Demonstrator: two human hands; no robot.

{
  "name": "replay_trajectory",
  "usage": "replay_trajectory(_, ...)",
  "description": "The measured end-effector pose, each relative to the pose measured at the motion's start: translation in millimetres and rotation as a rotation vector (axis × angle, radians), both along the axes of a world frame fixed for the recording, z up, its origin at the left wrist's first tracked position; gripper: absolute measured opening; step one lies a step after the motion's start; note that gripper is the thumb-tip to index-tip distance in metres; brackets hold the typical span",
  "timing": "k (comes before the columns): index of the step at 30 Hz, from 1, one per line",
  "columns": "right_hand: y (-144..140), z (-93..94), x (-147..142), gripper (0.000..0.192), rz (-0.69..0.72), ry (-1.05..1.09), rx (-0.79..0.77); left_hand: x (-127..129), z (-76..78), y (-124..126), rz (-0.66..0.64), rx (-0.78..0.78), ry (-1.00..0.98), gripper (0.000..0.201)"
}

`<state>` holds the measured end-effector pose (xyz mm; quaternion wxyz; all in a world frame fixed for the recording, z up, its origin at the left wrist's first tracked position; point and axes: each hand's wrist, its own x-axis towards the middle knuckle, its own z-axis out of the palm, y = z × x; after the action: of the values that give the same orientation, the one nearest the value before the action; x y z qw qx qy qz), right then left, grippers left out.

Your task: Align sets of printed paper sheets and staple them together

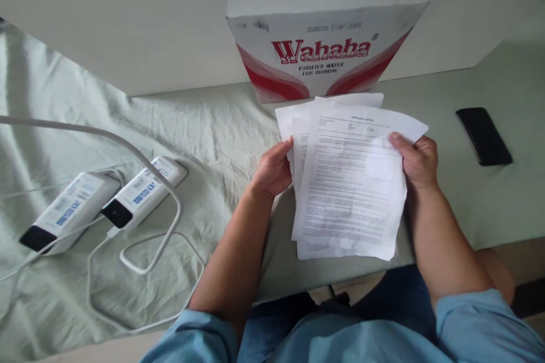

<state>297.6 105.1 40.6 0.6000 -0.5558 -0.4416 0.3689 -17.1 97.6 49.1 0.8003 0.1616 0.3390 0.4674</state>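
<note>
Green cloth (213,119) lies under a red and white box (322,39). In front of the box, the left hand (275,169) and right hand (419,163) grip some papers (353,193) by the sides. A phone (484,136) lies to the right.

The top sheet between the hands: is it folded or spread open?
Spread open: the top sheet shows its printed face from heading to bottom edge.

Head view, single: worn on the person's head, facing forward and down. Foreground, nearest the lens: shirt sleeves (204,336), cut by the lower edge. Centre, within arm's reach: left hand (275,167), right hand (419,161), papers (351,181). Beyond, at upper edge: carton (326,76), seen from above its top.
</note>
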Motion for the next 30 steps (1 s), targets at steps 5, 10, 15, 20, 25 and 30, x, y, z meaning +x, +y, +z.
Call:
replay_trajectory(5,0,0.6,3,0.039,-0.015,-0.006,0.006,-2,-0.7,1,-0.026,0.006,0.018,0.039)
replay_trajectory(10,0,1.8,2,0.041,-0.028,0.016,0.011,9,2.2,-1,0.045,0.090,0.036,0.049)
replay_trajectory(15,0,-0.2,4,0.038,-0.024,-0.012,0.002,17,0.4,-1,0.116,0.167,0.079,0.045)
replay_trajectory(20,-1,0.7,1,0.038,-0.037,-0.009,0.011,15,-2.9,-1,0.094,0.165,0.100,0.054)
replay_trajectory(25,-2,3.3,-1,0.043,-0.051,0.008,-0.010,14,2.2,-4,0.075,0.183,0.123,0.054)
replay_trajectory(30,-2,3.9,-2,0.043,-0.050,0.006,-0.020,14,3.4,-4,0.061,0.175,0.140,0.055)
